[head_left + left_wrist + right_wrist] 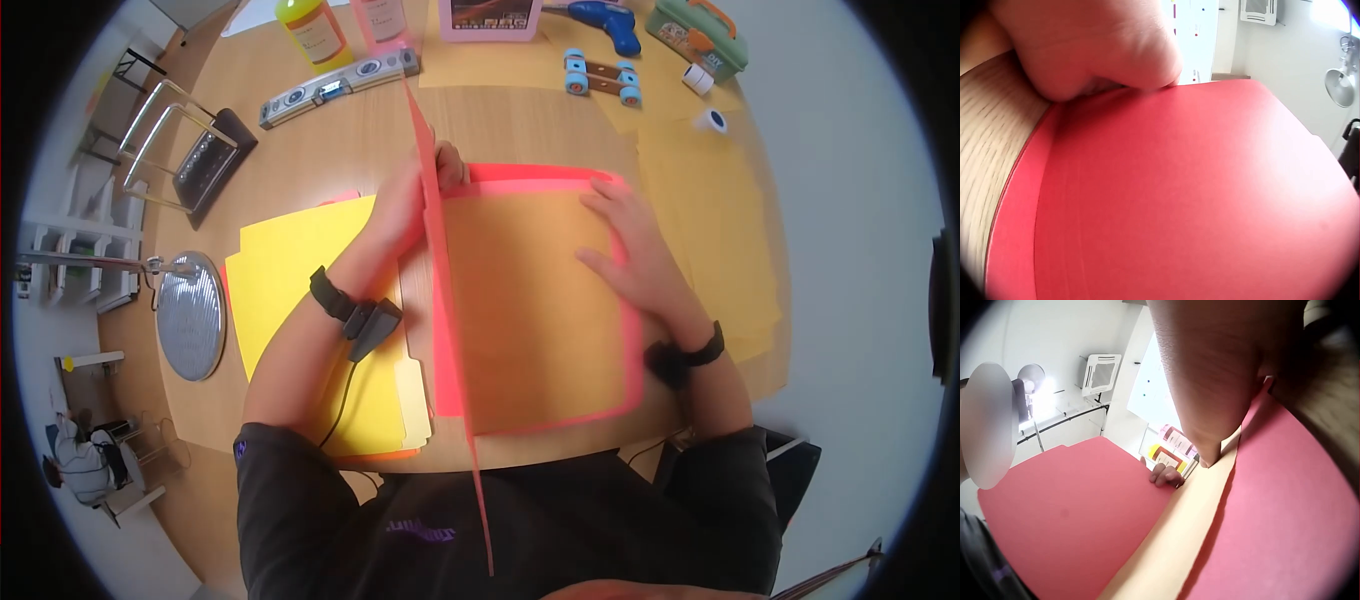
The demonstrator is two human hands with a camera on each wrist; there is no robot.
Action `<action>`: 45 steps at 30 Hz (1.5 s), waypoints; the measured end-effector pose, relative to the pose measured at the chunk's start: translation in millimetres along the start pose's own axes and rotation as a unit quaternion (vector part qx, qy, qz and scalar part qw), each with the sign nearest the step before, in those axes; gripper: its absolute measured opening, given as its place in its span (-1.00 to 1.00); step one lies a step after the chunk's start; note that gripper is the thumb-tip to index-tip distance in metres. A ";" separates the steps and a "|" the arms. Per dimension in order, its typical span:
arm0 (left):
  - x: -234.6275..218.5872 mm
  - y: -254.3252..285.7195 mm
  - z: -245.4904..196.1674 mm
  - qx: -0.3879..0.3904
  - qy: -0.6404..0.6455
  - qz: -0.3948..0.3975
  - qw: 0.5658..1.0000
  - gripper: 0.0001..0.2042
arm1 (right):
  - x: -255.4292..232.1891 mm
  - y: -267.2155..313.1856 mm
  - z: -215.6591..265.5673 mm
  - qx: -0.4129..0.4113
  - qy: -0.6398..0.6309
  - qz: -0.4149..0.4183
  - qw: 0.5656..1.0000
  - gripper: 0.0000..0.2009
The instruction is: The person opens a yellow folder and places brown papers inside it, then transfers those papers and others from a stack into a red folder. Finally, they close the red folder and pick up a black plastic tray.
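Observation:
A red file folder (540, 172) lies spread on the table, its left cover (432, 200) raised nearly upright. My left hand (405, 198) grips that cover near its far edge; its fingertips (1165, 475) wrap over the edge in the right wrist view. Inside the folder lies a tan sheet (540, 310). My right hand (628, 240) rests at the sheet's right edge with fingers extended, thumb over the tan surface. The cover's smooth red outer face (1185, 187) fills most of the left wrist view.
Yellow folders (300, 250) lie on the left, tan sheets (710, 240) on the right. A spirit level (340, 88), bottles (315, 35), a blue toy drill (610, 25), a small wheeled toy (602, 78) and a green toolbox (695, 40) stand at the back.

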State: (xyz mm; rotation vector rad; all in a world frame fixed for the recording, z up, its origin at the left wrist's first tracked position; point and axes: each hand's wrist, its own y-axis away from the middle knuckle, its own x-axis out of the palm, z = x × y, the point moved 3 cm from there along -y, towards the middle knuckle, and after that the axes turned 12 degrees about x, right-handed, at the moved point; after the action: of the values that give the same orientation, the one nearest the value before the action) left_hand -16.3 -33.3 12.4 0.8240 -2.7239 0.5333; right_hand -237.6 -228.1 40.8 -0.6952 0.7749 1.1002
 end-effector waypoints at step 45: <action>-6.2 -2.2 4.4 0.032 -0.022 -0.013 0.999 -0.56 | -0.3 -0.8 -1.9 -0.002 -0.012 0.001 1.000 -0.73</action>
State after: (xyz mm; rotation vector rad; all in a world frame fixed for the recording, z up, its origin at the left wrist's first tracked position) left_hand -10.6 -33.8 7.0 0.8943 -2.7448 0.6064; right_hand -237.3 -230.0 40.1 -0.6829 0.7530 1.1100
